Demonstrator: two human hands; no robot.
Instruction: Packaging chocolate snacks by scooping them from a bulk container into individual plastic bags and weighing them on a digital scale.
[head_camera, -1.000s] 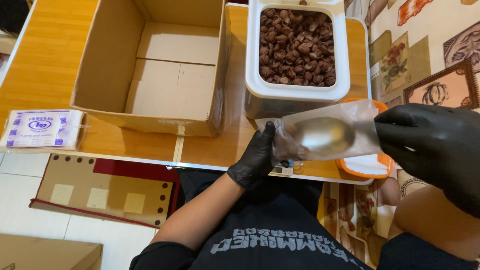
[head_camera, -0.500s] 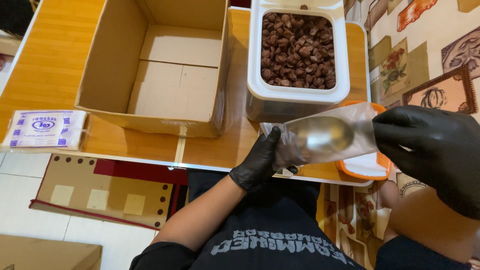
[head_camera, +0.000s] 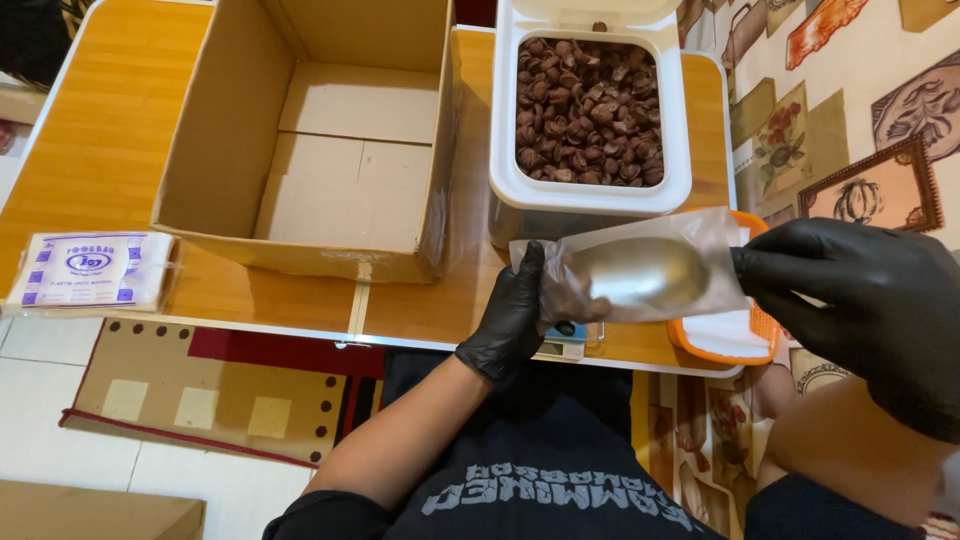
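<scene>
Both gloved hands are on one clear plastic bag (head_camera: 650, 275) above the table edge: my left hand (head_camera: 515, 315) pinches its mouth, my right hand (head_camera: 860, 300) grips a metal scoop (head_camera: 640, 272) pushed inside. Nothing brown shows in the bag (scoop looks bare too), the white container (head_camera: 590, 205) of brown pieces sits full just beyond, and the cardboard box (head_camera: 310, 140) holds no packs.

Scoop handle (head_camera: 735, 268) inside the gloved right hand (head_camera: 860, 300); scale (head_camera: 562, 345) probably, mostly behind the bag (head_camera: 640, 270).

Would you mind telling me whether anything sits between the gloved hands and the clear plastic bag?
Nothing visible does. The left hand grips one end of the clear plastic bag, and the right hand holds the other end; a metal scoop sits inside.
</scene>
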